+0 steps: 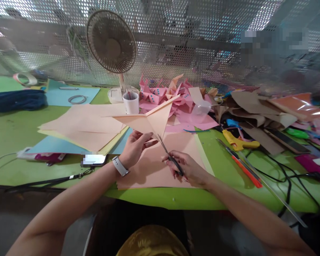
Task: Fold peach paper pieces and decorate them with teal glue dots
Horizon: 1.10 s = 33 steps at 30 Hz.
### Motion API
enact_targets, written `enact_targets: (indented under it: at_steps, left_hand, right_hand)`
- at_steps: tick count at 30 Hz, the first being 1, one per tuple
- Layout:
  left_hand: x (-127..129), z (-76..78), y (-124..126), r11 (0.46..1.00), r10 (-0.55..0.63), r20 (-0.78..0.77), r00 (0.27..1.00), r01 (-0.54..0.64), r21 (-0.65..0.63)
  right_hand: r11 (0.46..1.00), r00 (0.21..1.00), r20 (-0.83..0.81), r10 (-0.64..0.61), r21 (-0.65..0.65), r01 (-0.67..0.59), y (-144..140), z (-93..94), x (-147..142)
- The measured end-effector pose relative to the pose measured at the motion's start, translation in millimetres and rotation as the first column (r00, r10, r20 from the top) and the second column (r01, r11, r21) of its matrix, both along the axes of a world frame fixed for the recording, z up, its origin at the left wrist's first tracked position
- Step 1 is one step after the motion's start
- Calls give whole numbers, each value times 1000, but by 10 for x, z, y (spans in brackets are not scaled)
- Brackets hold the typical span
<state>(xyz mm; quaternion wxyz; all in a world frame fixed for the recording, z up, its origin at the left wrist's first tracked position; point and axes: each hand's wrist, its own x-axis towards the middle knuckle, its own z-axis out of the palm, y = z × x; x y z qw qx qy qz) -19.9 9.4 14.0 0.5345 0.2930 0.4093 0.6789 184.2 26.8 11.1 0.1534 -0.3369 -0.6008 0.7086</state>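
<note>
Two bare hands worked over a green table (13, 131). The left hand (134, 147), with a pale watch (120, 166) on its wrist, pinched the lower corner of a folded peach paper shape (146, 121) between thumb and fingers and held it up off the table, its long points spreading left and up to the right. The right hand (188, 169) had its fingers closed through the handles of a pair of scissors (170, 156), whose blades pointed up at the paper's bottom corner, just beside the left fingertips. Under both hands lay a flat peach sheet (154, 167). Behind stood a white cup (131, 102), a small fan (111, 41) and a heap of pink paper pieces (160, 96). To the right lay a yellow glue gun (238, 142) and an orange cutter (246, 170).
</note>
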Motion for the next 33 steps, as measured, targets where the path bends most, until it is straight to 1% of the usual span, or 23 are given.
enact_targets:
  at_steps: [4,10,15,26,33]
  left_hand:
    - [24,-8,-14,1000,-29,6,1000,29,-3]
    - [20,-40,1,999,8,17,1000,-8,34]
    - [19,-57,7,999,0,28,1000,-1,51]
    - [22,-42,-2,1000,-21,55,998,22,-20]
    - [21,-53,10,999,10,136,991,-3,-50]
  right_hand:
    - [1000,1000,-12,-10,3,10,-2,-18,-7]
    - [1000,1000,-29,-10,8,11,10,-38,2]
    - [1000,1000,-23,-17,20,17,5,-26,-3]
    - [999,1000,-3,-23,28,23,-9,7,-19]
    - [998,999,37,-23,53,21,-19,47,-20]
